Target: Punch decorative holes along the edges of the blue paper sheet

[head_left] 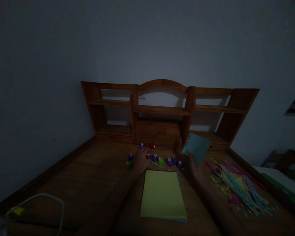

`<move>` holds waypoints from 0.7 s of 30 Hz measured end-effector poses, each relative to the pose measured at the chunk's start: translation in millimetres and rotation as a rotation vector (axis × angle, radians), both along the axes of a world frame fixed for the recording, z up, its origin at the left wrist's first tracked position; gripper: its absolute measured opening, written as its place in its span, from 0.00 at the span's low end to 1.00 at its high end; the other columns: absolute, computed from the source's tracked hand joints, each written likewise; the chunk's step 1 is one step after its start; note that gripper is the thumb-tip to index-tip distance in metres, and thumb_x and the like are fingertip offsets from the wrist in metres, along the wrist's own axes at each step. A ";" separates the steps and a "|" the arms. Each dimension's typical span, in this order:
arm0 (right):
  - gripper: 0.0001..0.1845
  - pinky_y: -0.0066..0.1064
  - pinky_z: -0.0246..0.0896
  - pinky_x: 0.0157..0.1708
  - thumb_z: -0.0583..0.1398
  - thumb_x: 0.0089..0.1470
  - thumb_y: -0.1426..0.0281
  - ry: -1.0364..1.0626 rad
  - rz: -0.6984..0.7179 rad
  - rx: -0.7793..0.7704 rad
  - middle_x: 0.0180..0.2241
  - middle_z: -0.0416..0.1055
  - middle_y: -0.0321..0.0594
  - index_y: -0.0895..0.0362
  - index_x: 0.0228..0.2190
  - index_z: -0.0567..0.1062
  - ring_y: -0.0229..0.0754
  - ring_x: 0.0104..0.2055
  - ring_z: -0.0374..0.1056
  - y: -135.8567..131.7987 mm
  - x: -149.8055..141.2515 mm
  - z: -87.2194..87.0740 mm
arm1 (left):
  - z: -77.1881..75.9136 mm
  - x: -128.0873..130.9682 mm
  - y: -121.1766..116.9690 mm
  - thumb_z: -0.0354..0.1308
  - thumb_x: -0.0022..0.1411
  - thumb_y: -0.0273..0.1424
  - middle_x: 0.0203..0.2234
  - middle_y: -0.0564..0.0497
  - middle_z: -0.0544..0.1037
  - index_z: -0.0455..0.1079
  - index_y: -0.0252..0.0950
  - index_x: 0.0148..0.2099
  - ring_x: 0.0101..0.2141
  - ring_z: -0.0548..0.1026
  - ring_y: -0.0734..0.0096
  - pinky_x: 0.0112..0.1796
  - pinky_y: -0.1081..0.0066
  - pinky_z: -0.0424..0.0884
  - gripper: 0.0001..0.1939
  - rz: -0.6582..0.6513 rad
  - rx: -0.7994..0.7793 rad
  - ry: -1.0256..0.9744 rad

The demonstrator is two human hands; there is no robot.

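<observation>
My right hand (193, 164) holds up a light blue sheet of paper (198, 147) by its lower edge, thumb across the front. A row of small holes runs along the sheet's left edge. My left hand (142, 159) reaches over the desk with its fingers stretched out, close beside a small red craft punch (148, 155). Whether it touches the punch is too dim to tell. Around it sit several similar punches with white eye-like tops, among them a purple one (154, 157), a green one (160, 160) and another green one (128, 164). Tiny blue paper bits lie between them.
A stack of yellow paper (163, 193) lies in front, with blue sheets under it. Colourful paper strips (238, 185) are heaped at right. A wooden shelf (162, 109) stands at the back. A white cable (46, 195) curves at lower left. The room is dim.
</observation>
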State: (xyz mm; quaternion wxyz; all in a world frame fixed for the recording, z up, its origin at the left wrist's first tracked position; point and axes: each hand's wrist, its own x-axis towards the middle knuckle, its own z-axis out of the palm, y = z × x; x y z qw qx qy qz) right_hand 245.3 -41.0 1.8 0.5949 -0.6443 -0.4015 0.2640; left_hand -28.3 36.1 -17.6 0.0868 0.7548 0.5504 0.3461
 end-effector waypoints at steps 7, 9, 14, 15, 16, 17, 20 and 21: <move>0.34 0.36 0.63 0.40 0.48 0.55 0.42 -0.283 0.095 -0.054 0.34 0.77 0.47 0.58 0.35 0.77 0.52 0.38 0.73 1.3 2.4 0.1 | -4.7 0.4 2.3 0.52 0.54 0.18 0.44 0.47 0.74 0.72 0.38 0.49 0.47 0.69 0.61 0.50 0.63 0.62 0.21 -0.020 0.062 -0.017; 0.36 0.37 0.63 0.39 0.47 0.54 0.40 -0.298 0.066 -0.073 0.33 0.78 0.47 0.58 0.33 0.77 0.54 0.38 0.73 2.5 3.3 -1.9 | -2.7 1.6 0.8 0.53 0.54 0.18 0.44 0.47 0.74 0.72 0.39 0.48 0.47 0.69 0.61 0.50 0.62 0.63 0.21 -0.014 0.066 -0.028; 0.35 0.34 0.63 0.36 0.48 0.56 0.42 -0.236 0.017 0.007 0.36 0.78 0.48 0.58 0.37 0.77 0.54 0.40 0.74 -1.5 0.3 0.8 | 9.4 7.0 -6.2 0.55 0.53 0.19 0.44 0.48 0.72 0.73 0.40 0.46 0.48 0.68 0.60 0.51 0.61 0.61 0.20 0.009 0.198 -0.102; 0.34 0.34 0.63 0.35 0.49 0.56 0.42 -0.232 0.013 0.010 0.35 0.77 0.48 0.58 0.38 0.76 0.53 0.39 0.74 -2.9 -0.6 2.3 | 11.8 8.4 -7.7 0.55 0.53 0.19 0.44 0.48 0.72 0.72 0.40 0.46 0.48 0.68 0.60 0.52 0.61 0.61 0.20 -0.001 0.235 -0.124; 0.34 0.33 0.62 0.34 0.49 0.56 0.42 -0.229 0.014 0.007 0.34 0.77 0.48 0.59 0.38 0.76 0.52 0.38 0.74 -4.2 -1.5 3.7 | 13.8 9.8 -9.2 0.55 0.53 0.18 0.43 0.48 0.72 0.72 0.40 0.46 0.48 0.67 0.61 0.52 0.61 0.61 0.19 -0.018 0.262 -0.140; 0.34 0.33 0.62 0.33 0.49 0.56 0.43 -0.227 0.019 0.003 0.33 0.77 0.48 0.59 0.37 0.76 0.52 0.36 0.74 -5.2 -2.3 4.9 | 15.3 11.3 -10.7 0.55 0.53 0.18 0.43 0.49 0.72 0.72 0.40 0.46 0.48 0.68 0.61 0.52 0.61 0.61 0.19 -0.037 0.278 -0.151; 0.33 0.33 0.61 0.33 0.49 0.56 0.43 -0.255 0.040 0.020 0.32 0.77 0.48 0.58 0.34 0.76 0.52 0.36 0.73 -6.3 -4.0 5.6 | 17.3 14.9 -14.0 0.56 0.55 0.20 0.41 0.48 0.72 0.72 0.39 0.44 0.47 0.68 0.62 0.51 0.61 0.62 0.15 -0.089 0.287 -0.163; 0.33 0.34 0.61 0.34 0.49 0.56 0.43 -0.276 0.057 0.026 0.32 0.77 0.48 0.57 0.33 0.77 0.52 0.36 0.73 -6.1 -4.4 5.1 | 17.3 15.7 -14.8 0.56 0.55 0.20 0.41 0.48 0.72 0.72 0.38 0.44 0.46 0.69 0.62 0.51 0.61 0.63 0.14 -0.104 0.288 -0.167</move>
